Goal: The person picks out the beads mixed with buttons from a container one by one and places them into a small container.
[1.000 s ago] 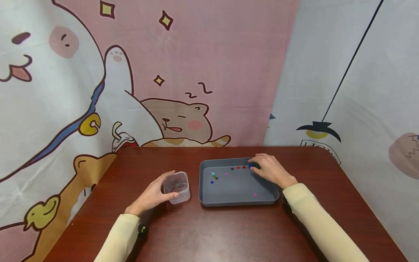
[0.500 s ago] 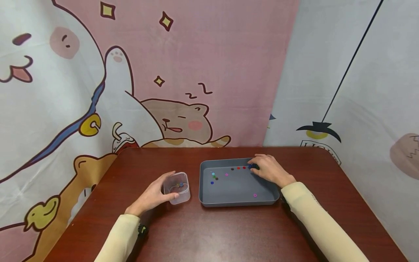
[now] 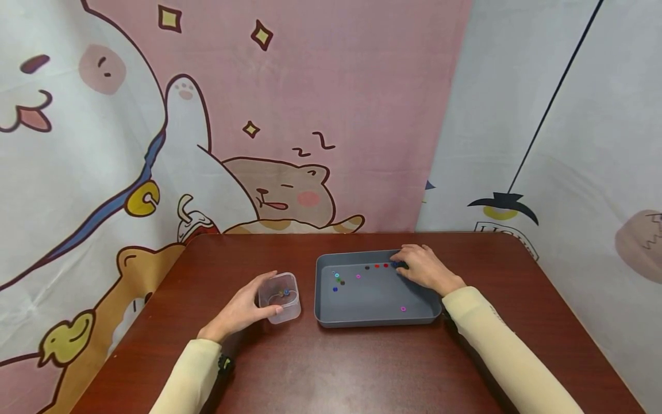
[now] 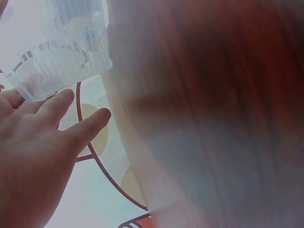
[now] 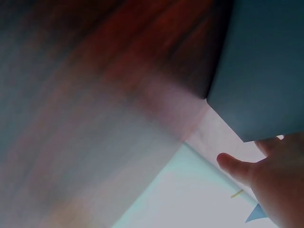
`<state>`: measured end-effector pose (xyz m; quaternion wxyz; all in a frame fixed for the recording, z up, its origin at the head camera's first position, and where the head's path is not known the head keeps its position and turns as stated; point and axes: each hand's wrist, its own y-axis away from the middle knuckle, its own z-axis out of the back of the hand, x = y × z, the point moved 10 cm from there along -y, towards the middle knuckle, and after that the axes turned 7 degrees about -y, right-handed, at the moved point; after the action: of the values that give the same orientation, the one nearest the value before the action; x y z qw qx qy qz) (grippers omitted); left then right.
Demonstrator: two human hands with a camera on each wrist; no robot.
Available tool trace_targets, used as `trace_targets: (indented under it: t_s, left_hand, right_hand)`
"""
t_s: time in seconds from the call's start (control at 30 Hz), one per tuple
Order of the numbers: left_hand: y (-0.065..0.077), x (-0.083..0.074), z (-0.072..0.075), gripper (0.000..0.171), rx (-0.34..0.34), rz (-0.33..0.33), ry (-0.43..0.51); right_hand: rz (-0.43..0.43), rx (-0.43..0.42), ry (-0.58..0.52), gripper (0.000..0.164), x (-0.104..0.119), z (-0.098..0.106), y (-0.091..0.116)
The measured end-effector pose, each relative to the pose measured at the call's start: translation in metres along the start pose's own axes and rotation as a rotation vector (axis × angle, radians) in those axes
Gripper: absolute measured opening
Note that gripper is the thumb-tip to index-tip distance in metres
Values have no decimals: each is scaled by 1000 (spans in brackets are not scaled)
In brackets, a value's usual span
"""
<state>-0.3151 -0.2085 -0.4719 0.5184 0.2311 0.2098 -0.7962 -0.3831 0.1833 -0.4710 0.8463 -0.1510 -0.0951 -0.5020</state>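
Beads [image 3: 385, 265] sit in the tray [image 3: 372, 296]; my right hand [image 3: 424, 267] is down at its far side, pinch unclear, my left hand [image 3: 244, 306] wraps the box [image 3: 291, 312] nearby, so I'd lift gently, scattering none.

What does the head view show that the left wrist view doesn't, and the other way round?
Only head: the gray tray with scattered colored beads, and the right hand at its far right corner.

Only left wrist: a close look at two extended fingers of the left hand, one fingertip apart from the clear plastic container.

Both: the left hand, that container, the reddish-brown table and part of the patterned cloth.
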Motion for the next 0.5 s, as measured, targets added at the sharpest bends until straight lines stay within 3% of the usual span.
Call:
trace_targets:
  t_s: [0.5]
  left_hand:
    - [-1, 1, -1, 94, 1, -3, 1]
  right_hand:
    - [61, -18, 17, 26, 5, 0, 0]
